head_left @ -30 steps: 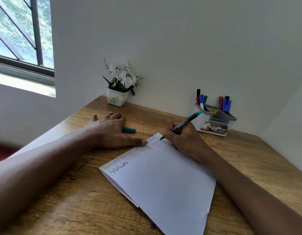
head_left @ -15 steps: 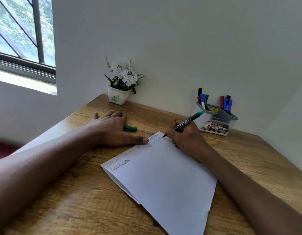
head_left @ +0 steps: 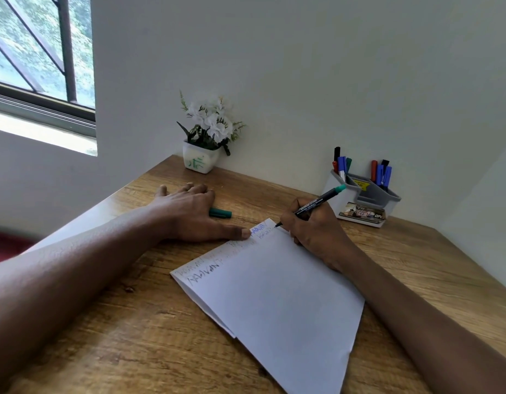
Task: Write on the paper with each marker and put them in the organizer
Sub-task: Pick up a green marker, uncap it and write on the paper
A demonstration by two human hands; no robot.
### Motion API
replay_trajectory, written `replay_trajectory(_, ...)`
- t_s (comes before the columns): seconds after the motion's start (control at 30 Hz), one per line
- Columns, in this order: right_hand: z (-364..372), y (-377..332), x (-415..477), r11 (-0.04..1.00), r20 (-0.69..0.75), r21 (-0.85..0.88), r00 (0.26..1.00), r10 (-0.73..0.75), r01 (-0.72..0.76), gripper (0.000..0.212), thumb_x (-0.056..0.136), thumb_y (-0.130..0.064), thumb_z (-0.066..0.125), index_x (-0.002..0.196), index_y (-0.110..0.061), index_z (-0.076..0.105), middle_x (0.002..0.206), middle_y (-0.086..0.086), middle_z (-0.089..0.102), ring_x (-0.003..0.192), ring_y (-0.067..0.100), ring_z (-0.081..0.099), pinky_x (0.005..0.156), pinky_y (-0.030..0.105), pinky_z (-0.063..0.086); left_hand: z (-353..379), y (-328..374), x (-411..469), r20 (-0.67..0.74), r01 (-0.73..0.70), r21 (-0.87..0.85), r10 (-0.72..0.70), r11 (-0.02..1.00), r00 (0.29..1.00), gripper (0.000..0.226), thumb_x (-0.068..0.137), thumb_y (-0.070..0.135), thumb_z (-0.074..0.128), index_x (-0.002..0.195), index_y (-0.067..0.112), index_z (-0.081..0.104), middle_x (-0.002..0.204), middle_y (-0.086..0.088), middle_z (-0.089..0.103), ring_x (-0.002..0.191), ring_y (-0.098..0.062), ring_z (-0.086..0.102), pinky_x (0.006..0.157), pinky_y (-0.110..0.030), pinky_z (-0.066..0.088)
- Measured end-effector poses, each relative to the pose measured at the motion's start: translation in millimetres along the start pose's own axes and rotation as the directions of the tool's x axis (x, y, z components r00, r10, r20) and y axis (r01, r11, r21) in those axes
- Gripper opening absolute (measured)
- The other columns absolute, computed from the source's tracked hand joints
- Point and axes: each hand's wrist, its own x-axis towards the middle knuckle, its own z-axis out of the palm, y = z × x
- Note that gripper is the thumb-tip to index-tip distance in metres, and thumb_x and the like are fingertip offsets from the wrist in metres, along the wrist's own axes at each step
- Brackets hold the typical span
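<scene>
1. Nearest, our paper lies angled on the desk, its far edge carrying several faint written words.
2. Our left hand rests flat and unclenched, thumb pinning the paper's edge, probably to steady it.
3. Our right hand grips one green marker, tip at the paper's far corner, apparently writing.
4. One green cap pokes out beside our left hand.
5. Farthest, the organizer holds roughly eight markers in two clusters; a flower pot stands left.
</scene>
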Motion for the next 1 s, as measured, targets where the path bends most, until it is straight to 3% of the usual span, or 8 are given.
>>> replay_trajectory(0.1, 0.7, -0.8, -0.1, 0.999, 0.002, 0.039, 1.000, 0.010, -0.010, 0.018, 0.088, -0.007, 0.067, 0.073, -0.005, 0.058, 0.055, 0.010, 0.056, 0.046, 0.016, 0.049, 0.044, 0.025, 0.042, 0.2, -1.1, 0.6, -0.002, -0.002, -0.004, 0.002, 1.000, 1.000, 0.145, 0.039, 0.111, 0.019, 0.154, 0.023, 0.034, 0.167, 0.003, 0.024, 0.154, -0.021, 0.020, 0.120, -0.067, 0.011)
replay_trajectory(0.27, 1.6, -0.2, 0.0, 1.000, -0.026, 0.020, 1.000, 0.013, -0.013, 0.020, 0.088, -0.009, 0.068, 0.077, 0.005, 0.058, 0.056, 0.009, 0.059, 0.047, 0.015, 0.052, 0.045, 0.023, 0.044, -2.3, 2.1, -2.2, 0.014, 0.015, 0.003, -0.015, 1.000, 1.000, 0.136, 0.049, 0.106, 0.026, 0.157, 0.023, 0.030, 0.169, 0.002, 0.019, 0.156, -0.021, 0.016, 0.121, -0.066, 0.008)
replay_trajectory(0.33, 1.9, -0.3, -0.5, 0.999, -0.041, 0.027, 0.999, 0.020, -0.019, 0.019, 0.087, -0.009, 0.068, 0.073, 0.000, 0.058, 0.055, 0.009, 0.059, 0.046, 0.016, 0.052, 0.044, 0.024, 0.043, -1.6, 1.4, -1.5, 0.007, 0.011, -0.007, -0.011, 1.000, 1.000, 0.137, 0.047, 0.108, 0.024, 0.155, 0.024, 0.033, 0.169, 0.002, 0.020, 0.155, -0.021, 0.017, 0.121, -0.066, 0.009)
replay_trajectory(0.43, 2.0, -0.6, -0.3, 1.000, -0.047, 0.016, 0.999, 0.010, -0.010, 0.026, 0.086, -0.009, 0.068, 0.079, 0.011, 0.053, 0.057, 0.014, 0.057, 0.049, 0.020, 0.051, 0.045, 0.027, 0.042, 0.3, 0.2, -0.4, -0.002, 0.004, -0.015, -0.004, 1.000, 1.000, 0.144, 0.038, 0.111, 0.019, 0.153, 0.025, 0.036, 0.168, 0.004, 0.023, 0.155, -0.020, 0.019, 0.120, -0.066, 0.010)
replay_trajectory(0.57, 2.0, -2.7, -1.8, 1.000, -0.048, 0.022, 0.999, 0.006, -0.005, 0.024, 0.087, -0.008, 0.068, 0.081, 0.012, 0.056, 0.058, 0.015, 0.058, 0.047, 0.019, 0.051, 0.041, 0.022, 0.041, 1.4, -0.9, 0.5, -0.011, 0.003, -0.018, -0.003, 1.000, 1.000, 0.144, 0.037, 0.110, 0.018, 0.151, 0.025, 0.038, 0.167, 0.004, 0.024, 0.154, -0.020, 0.020, 0.120, -0.065, 0.011)
replay_trajectory(0.83, 1.6, -2.6, -2.0, 1.000, -0.053, 0.010, 0.999, 0.013, -0.012, 0.018, 0.088, -0.007, 0.067, 0.072, -0.003, 0.059, 0.058, 0.012, 0.061, 0.047, 0.017, 0.053, 0.042, 0.021, 0.042, 0.0, -0.6, 0.8, -0.005, -0.005, -0.008, 0.005, 1.000, 1.000, 0.143, 0.037, 0.111, 0.018, 0.149, 0.024, 0.040, 0.165, 0.004, 0.027, 0.153, -0.020, 0.023, 0.120, -0.065, 0.013)
replay_trajectory(1.0, 1.6, -3.3, -2.0, 1.000, -0.066, 0.011, 0.998, 0.020, -0.019, 0.020, 0.086, -0.007, 0.068, 0.077, 0.008, 0.058, 0.057, 0.014, 0.060, 0.048, 0.020, 0.053, 0.042, 0.023, 0.043, -2.6, 1.1, -3.4, 0.006, 0.012, -0.006, -0.012, 1.000, 1.000, 0.140, 0.042, 0.109, 0.020, 0.152, 0.024, 0.037, 0.167, 0.002, 0.025, 0.154, -0.021, 0.021, 0.120, -0.064, 0.014)
